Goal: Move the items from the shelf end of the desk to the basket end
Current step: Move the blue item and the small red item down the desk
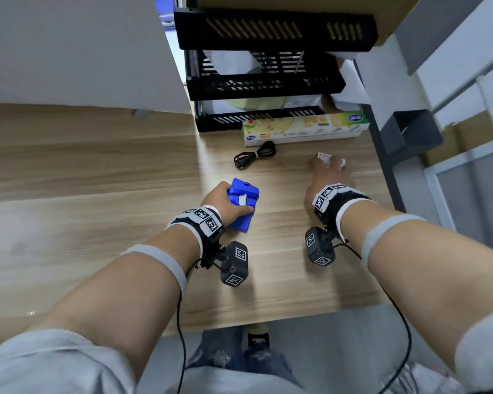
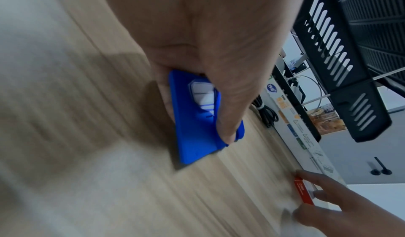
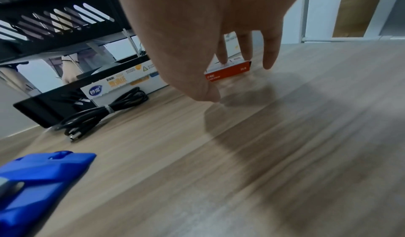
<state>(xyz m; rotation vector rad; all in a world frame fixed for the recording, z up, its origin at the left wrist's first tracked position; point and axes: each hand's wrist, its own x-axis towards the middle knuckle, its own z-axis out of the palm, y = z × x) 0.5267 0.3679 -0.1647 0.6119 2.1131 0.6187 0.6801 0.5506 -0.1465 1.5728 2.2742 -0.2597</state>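
Note:
My left hand [image 1: 225,201] grips a flat blue case [image 1: 246,190] by its long sides, thumb on top, low over the middle of the wooden desk [image 1: 97,223]. The left wrist view shows the blue case [image 2: 192,136] tilted, its far end down near the wood. My right hand [image 1: 326,174] reaches toward the desk's right edge with straight fingers [image 3: 245,50] resting on top of a small red-and-white box [image 3: 230,72]. That box [image 1: 323,158] lies flat on the desk. The thumb hangs apart from it.
A coiled black cable [image 1: 255,156] lies between the hands and a long wrap box [image 1: 305,127]. Behind that stands a black tiered shelf [image 1: 265,83] holding papers. The desk's right edge [image 1: 382,172] runs close beside the red box. Bare wood stretches left.

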